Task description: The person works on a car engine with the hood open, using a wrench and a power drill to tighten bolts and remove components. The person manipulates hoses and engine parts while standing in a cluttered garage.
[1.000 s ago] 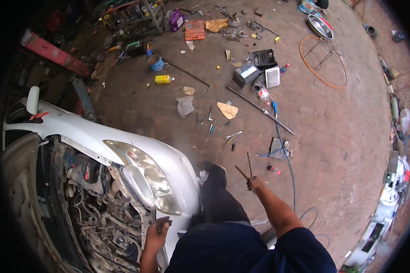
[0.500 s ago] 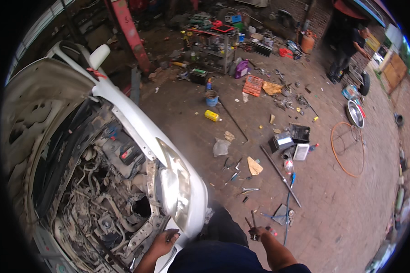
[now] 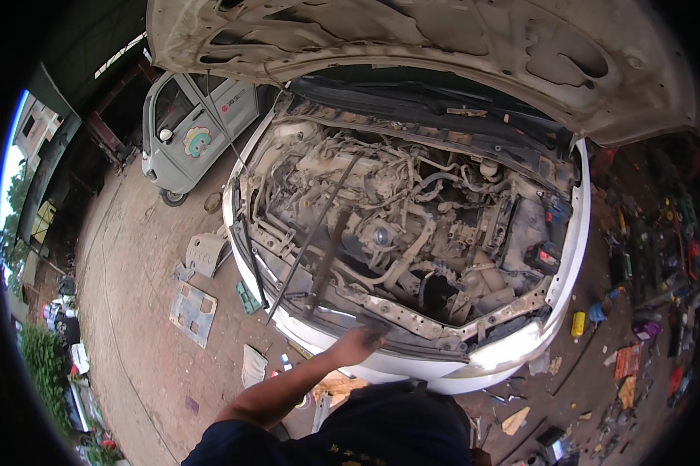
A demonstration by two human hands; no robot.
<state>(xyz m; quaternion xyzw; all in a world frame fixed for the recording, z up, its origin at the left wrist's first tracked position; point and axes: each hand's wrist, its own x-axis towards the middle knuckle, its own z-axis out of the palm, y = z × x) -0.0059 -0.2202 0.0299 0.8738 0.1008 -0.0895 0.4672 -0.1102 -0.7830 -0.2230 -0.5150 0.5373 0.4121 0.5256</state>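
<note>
My left hand [image 3: 358,346] is stretched forward over the front edge of a white car [image 3: 435,365] with its bonnet [image 3: 474,70] raised. The fingers are dark and smeared by motion, so whether they hold anything cannot be made out. Beyond the hand lies the dusty engine bay [image 3: 381,233], full of hoses and metal parts. A long thin rod [image 3: 311,233] slants across it, and a wider dark bar [image 3: 328,260] runs beside the rod. Only a scrap of skin, probably my right hand [image 3: 480,457], shows at the lower edge; its fingers are hidden.
At the left, a small grey vehicle [image 3: 202,132] is parked past loose panels [image 3: 193,313] on the paving. A headlight [image 3: 509,346] sits at the car's near right corner. On the ground at right lie a yellow bottle [image 3: 578,324], cardboard [image 3: 515,420] and an orange case [image 3: 628,361].
My view has swung left from the tool-strewn floor to the engine bay. My left hand now reaches over the car's front. The right hand, earlier gripping a dark two-pronged tool, is almost out of view.
</note>
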